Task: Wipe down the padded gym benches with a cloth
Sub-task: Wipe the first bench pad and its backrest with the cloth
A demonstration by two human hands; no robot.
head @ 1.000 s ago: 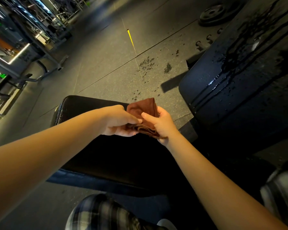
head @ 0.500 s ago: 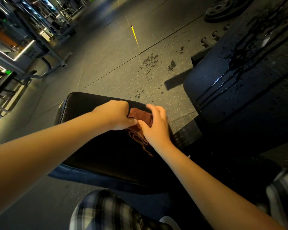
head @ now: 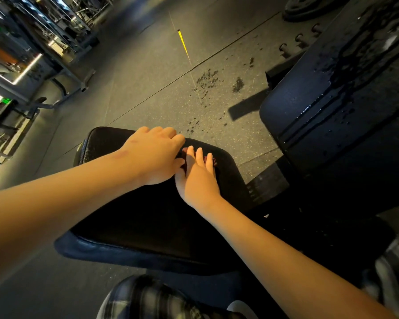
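Note:
A black padded seat (head: 148, 217) lies in front of me. Both my hands are on its far end, over the brown cloth (head: 215, 160), of which only slivers show between and past the fingers. My left hand (head: 156, 155) has its fingers curled under and grips the cloth's left part. My right hand (head: 198, 177) lies flat on the cloth with straight fingers, pressing it to the pad. To the right rises the black back pad (head: 332, 100), wet with streaks and drops.
Dark drip spots (head: 207, 79) mark the rubber floor past the seat, beside a yellow line (head: 183, 43). A weight plate (head: 309, 5) lies at the top right. Gym machine frames (head: 32, 54) stand at the left. My plaid-clad knee (head: 148, 298) is below the seat.
The cloth, held up between both hands a second ago, has come down onto the seat pad. My right hand has flattened over it and my left hand has slid forward on top.

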